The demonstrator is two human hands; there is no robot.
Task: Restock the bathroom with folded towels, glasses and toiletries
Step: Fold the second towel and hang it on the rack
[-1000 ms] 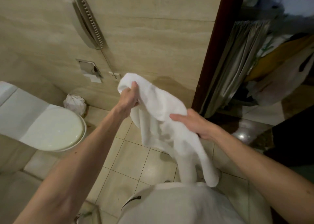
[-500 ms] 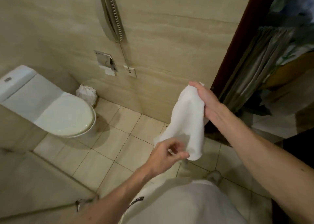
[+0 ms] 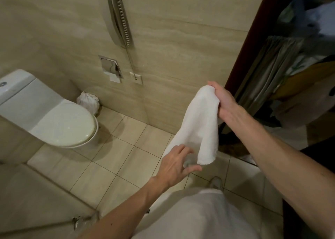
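A white towel (image 3: 199,128) hangs doubled over in the air above the tiled floor. My right hand (image 3: 223,100) pinches its top fold, close to the dark door frame. My left hand (image 3: 176,163) is lower, at the towel's bottom left corner, fingers spread and just touching or reaching the hanging edge; I cannot tell whether it grips the cloth. No glasses or toiletries are in view.
A white toilet (image 3: 59,122) with its lid down stands at the left, a lined waste bin (image 3: 88,101) behind it. A wall phone (image 3: 116,17) and paper holder (image 3: 110,68) are on the beige wall. A dark door frame (image 3: 244,48) opens right onto a cluttered cart.
The towel went from my left hand, held high, to my right hand. My left hand dropped to its lower edge and its fingers have opened. The view shifted left, showing more of the toilet.
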